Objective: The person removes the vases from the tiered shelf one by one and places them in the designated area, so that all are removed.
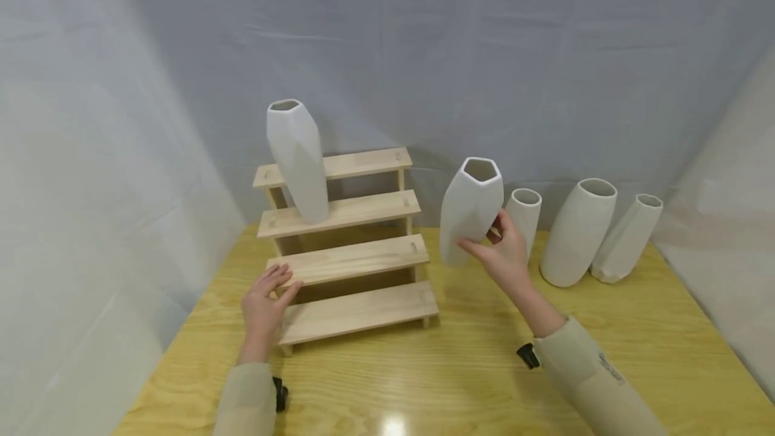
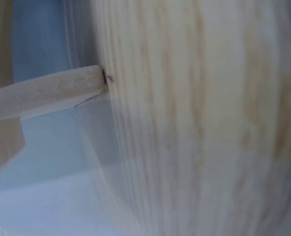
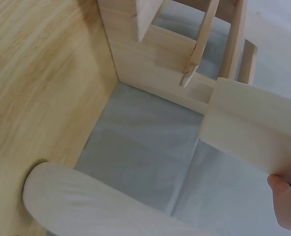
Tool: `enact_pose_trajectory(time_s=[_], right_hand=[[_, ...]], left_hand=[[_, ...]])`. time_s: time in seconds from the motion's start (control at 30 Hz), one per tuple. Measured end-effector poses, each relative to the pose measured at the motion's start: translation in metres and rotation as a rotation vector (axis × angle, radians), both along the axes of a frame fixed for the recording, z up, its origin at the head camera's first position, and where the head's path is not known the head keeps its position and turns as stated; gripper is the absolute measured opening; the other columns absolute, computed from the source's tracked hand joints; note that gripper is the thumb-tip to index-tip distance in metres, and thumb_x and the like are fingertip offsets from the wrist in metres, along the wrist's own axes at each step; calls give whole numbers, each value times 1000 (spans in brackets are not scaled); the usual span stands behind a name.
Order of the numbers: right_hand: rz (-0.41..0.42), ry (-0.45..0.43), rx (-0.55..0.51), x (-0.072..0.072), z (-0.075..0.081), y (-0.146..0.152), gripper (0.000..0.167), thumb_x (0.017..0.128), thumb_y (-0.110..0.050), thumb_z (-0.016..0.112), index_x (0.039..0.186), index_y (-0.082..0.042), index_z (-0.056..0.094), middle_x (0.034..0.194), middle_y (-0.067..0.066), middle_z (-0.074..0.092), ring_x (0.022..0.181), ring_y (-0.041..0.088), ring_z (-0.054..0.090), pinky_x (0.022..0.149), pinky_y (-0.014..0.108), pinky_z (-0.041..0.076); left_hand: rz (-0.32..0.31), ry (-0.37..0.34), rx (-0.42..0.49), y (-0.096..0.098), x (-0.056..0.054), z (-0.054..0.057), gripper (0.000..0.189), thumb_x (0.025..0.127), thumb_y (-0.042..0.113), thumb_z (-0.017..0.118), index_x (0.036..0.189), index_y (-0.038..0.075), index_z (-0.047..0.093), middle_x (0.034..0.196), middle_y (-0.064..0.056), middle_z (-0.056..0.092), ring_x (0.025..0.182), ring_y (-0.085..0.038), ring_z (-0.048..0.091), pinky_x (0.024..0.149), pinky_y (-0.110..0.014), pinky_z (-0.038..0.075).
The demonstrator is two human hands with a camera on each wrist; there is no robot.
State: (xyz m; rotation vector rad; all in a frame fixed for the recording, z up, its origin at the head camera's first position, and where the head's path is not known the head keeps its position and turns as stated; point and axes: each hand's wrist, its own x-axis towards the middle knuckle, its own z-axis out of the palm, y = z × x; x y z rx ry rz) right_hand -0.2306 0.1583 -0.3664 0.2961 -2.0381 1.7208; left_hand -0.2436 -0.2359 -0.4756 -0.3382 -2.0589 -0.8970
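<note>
My right hand (image 1: 505, 254) grips a white faceted vase (image 1: 469, 207) with a five-sided mouth, thumb on its front and fingers round its right side. The right wrist view shows the vase's base (image 3: 229, 110) off the table, beside the stand. My left hand (image 1: 263, 301) rests its fingers on the left end of a lower board of the stepped wooden stand (image 1: 357, 311), the thumb at that board's front edge. Another tall faceted white vase (image 1: 299, 160) stands upright on the stand's second board from the top, at the left. Only wood fills most of the left wrist view.
Right of the held vase stand a small round-mouthed vase (image 1: 525, 210), partly behind my hand, a large smooth vase (image 1: 578, 234) and a slim faceted vase (image 1: 626, 237). The yellow wooden table (image 1: 424, 382) lies beneath. Pale cloth (image 1: 484, 52) hangs behind and at both sides.
</note>
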Motion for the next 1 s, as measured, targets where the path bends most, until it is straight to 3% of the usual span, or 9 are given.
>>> enact_pose_trajectory(time_s=[0.17,0.57,0.77,1.0], right_hand=[[-16,2,34,5,-8,11,62,63,1,77,117,3,46,110,13,51,101,21,49,87,33,44],[-26,-58,10,17,-27,34,63,64,7,75,116,6,40,112,14,48,100,21,50,77,20,47],[-41,-94,40,25,-34,46,65,65,5,75,119,6,39,114,13,47,102,17,47,79,19,46],[-106,-124,70,24,-49,62,69,64,-2,78,119,4,38,114,9,46,100,10,46,82,21,45]], left_hand=[[8,-12,-8,0,0,1,28,62,10,79,85,-2,69,96,-14,65,97,-28,57,91,-12,35],[6,-2,-19,0,-1,1,29,61,12,80,85,-2,69,96,-13,65,98,-27,57,90,-9,33],[-2,-23,-10,2,0,2,30,61,7,79,86,-3,68,97,-14,65,98,-30,57,90,-8,32],[2,-51,-13,1,1,3,30,61,7,79,88,-3,68,100,-13,64,99,-30,56,90,-7,30]])
